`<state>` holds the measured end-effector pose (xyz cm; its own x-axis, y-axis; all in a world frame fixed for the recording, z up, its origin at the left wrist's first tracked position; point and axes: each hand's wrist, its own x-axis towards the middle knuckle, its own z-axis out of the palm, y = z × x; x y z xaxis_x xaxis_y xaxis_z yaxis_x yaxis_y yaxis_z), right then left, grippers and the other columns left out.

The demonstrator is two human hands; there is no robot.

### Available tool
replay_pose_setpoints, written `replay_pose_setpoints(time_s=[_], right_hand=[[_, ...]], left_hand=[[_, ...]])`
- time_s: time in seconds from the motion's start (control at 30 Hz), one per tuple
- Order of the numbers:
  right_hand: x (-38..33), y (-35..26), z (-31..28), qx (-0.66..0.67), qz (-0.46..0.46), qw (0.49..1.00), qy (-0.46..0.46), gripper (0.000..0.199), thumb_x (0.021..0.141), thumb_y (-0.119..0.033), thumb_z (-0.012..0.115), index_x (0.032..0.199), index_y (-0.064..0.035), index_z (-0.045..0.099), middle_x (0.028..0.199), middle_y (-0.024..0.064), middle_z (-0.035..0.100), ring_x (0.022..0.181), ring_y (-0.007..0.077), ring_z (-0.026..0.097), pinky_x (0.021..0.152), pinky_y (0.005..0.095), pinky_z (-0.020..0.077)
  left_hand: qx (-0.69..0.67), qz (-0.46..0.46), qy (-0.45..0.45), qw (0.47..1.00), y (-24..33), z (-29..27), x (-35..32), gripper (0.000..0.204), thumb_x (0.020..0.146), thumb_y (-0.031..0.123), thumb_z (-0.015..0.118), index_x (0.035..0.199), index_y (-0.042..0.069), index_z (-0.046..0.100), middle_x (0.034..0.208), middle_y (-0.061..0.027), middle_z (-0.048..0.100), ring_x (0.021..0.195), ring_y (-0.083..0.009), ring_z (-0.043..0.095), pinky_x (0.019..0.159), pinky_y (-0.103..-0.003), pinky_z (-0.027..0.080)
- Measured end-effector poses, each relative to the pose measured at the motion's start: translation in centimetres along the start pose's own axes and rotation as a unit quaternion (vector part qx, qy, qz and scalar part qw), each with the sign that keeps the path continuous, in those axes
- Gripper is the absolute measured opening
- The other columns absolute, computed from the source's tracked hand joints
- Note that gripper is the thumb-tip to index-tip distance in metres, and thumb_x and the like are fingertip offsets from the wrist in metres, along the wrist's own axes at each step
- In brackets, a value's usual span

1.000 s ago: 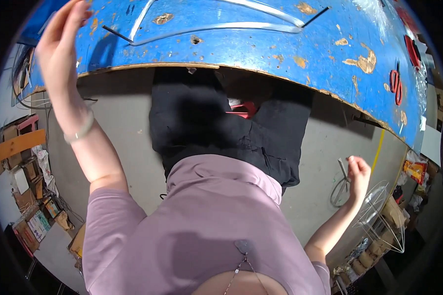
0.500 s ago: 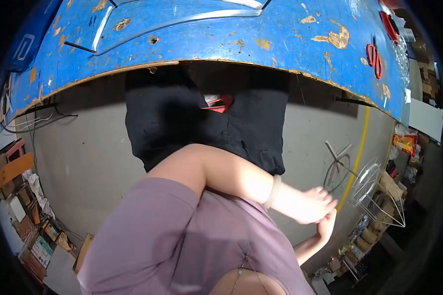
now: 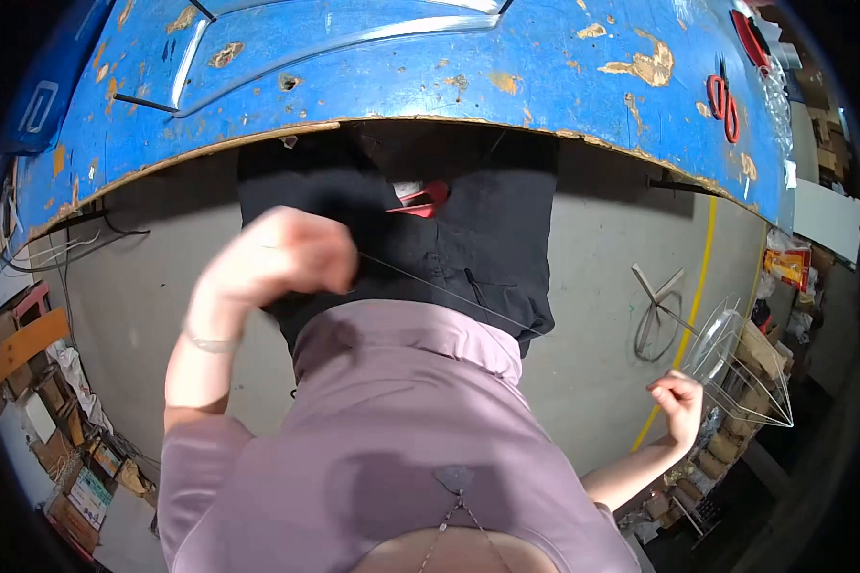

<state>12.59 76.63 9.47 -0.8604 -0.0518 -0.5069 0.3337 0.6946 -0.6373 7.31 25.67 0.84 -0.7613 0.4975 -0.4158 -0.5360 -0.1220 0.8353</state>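
Wire (image 3: 449, 291) runs taut from my left hand (image 3: 282, 258), raised and blurred before my chest, down across my shirt toward my right hand (image 3: 678, 401) held low by the wire frame (image 3: 736, 368). Left fingers closed in a fist on it; right fingers curled, grip on the wire unclear. Risk: the thin strand could slip from the fist or kink under tension, or snag my shirt.

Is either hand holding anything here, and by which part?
A thin wire runs taut from the blurred left hand toward the right hand; each fist seems to grip one end.
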Motion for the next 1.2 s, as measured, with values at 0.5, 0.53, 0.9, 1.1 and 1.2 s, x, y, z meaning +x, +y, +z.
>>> replay_pose_setpoints(time_s=[0.5,0.53,0.9,1.1,1.2], right_hand=[[16.4,-16.3,-1.5,-0.121,-0.245,0.961,0.04,0.014,0.079,-0.014,0.061,0.085,-0.0021,0.064,0.067,-0.0036,0.053,0.058,0.0051,0.041,0.051,0.0202,0.0296],[18.7,-17.5,-3.3,-0.126,-0.261,0.955,0.069,0.016,0.08,-0.016,0.059,0.088,-0.0031,0.064,0.066,-0.0049,0.051,0.058,0.004,0.039,0.051,0.0195,0.0278],[33.0,-17.2,-4.6,-0.152,-0.125,0.957,0.214,0.028,0.076,-0.034,0.064,0.084,-0.0072,0.065,0.057,-0.0088,0.041,0.049,0.0017,0.032,0.043,0.0191,0.0216],[27.4,-9.4,-4.5,-0.168,-0.032,0.962,0.214,0.026,0.075,-0.036,0.064,0.07,-0.0115,0.061,0.052,-0.0086,0.039,0.046,0.002,0.032,0.04,0.02,0.0209],[21.6,-6.5,-2.9,-0.126,-0.006,0.966,0.225,0.025,0.078,-0.032,0.063,0.067,-0.0104,0.059,0.052,-0.0088,0.038,0.046,0.0015,0.03,0.041,0.0202,0.0193]], left_hand=[[-0.143,0.294,0.21,0.922,7.4,-16.4,-9.4,0.022,0.095,0.02,0.033,0.08,0.005,0.041,0.053,0.0065,0.021,0.045,-0.0035,0.018,0.041,-0.018,0.016],[-0.187,0.312,0.226,0.904,7.9,-16.1,-7.1,0.021,0.095,0.019,0.034,0.081,0.005,0.042,0.054,0.0062,0.02,0.046,-0.0037,0.019,0.041,-0.018,0.016],[0.497,0.306,0.407,0.702,11.7,-16.0,5.4,0.016,0.078,0.014,0.06,0.084,-0.001,0.062,0.066,-0.0026,0.056,0.06,-0.0105,0.05,0.056,-0.024,0.041],[0.597,0.275,0.336,0.675,12.7,-14.9,1.4,0.014,0.078,0.012,0.06,0.082,-0.001,0.062,0.069,-0.0031,0.057,0.06,-0.0092,0.049,0.055,-0.022,0.039],[0.525,0.284,0.408,0.691,13.1,-15.4,-0.5,0.013,0.078,0.01,0.061,0.083,-0.001,0.062,0.069,-0.0012,0.055,0.061,-0.0074,0.048,0.054,-0.021,0.037]])
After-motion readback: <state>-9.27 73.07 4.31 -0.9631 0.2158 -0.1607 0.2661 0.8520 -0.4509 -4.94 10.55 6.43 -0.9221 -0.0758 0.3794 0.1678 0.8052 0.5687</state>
